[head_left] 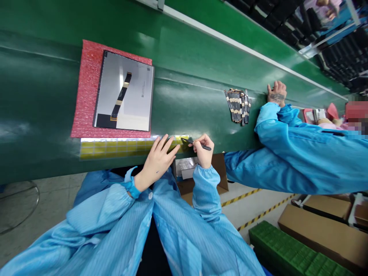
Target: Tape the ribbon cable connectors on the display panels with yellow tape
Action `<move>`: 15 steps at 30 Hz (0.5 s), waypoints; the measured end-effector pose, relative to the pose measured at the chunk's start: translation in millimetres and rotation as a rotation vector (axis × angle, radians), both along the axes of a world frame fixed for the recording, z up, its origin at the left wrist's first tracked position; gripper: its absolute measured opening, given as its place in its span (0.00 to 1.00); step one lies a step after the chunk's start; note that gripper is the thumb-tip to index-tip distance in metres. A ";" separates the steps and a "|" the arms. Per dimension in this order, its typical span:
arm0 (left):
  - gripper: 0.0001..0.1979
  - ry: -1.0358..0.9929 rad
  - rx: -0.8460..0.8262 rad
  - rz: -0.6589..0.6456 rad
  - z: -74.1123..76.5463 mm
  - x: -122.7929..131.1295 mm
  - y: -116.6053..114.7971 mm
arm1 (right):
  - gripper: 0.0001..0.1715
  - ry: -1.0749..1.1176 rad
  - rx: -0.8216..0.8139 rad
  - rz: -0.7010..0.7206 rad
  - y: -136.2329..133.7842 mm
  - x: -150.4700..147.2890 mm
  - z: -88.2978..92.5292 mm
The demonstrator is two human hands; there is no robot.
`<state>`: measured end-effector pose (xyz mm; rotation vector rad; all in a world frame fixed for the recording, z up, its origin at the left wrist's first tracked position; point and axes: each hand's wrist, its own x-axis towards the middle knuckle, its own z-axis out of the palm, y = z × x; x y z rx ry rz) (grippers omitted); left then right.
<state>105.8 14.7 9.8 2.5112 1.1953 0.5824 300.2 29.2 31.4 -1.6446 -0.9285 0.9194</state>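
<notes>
My left hand lies with fingers spread on a strip of yellow tape squares along the table's near edge. Black tweezers are pinched in my right hand, their tips touching the strip's right end. Whether a piece sits between the tips is too small to tell. Behind the strip, a display panel lies back side up on a pink foam bag. A black flex cable rests slantwise on the panel. To the right is a fanned pile of flex cables.
At the right, a co-worker's hand leans on the green table, the blue sleeve reaching close to the cable pile. An open cardboard box stands below the table edge. Cartons and a green stack occupy the floor.
</notes>
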 end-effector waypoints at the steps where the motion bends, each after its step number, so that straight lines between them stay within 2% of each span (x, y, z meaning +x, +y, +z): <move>1: 0.20 0.000 -0.002 0.000 -0.1 0.0 0.2 | 0.08 0.021 0.011 -0.006 0.4 -0.3 -0.6; 7: 0.20 -0.007 0.004 0.002 -2.8 4.7 -0.7 | 0.14 0.204 0.177 -0.042 -3.2 -2.1 9.1; 10: 0.19 -0.124 -0.014 -0.007 1.6 -5.2 1.5 | 0.15 0.223 0.228 -0.040 -8.7 -6.7 21.7; 12: 0.18 -0.241 -0.029 0.086 8.2 -26.1 7.3 | 0.15 0.261 0.258 -0.036 -11.8 -11.1 29.3; 15: 0.20 -0.272 -0.006 0.412 17.3 -74.0 21.8 | 0.13 0.329 0.309 -0.041 -13.4 -17.8 36.3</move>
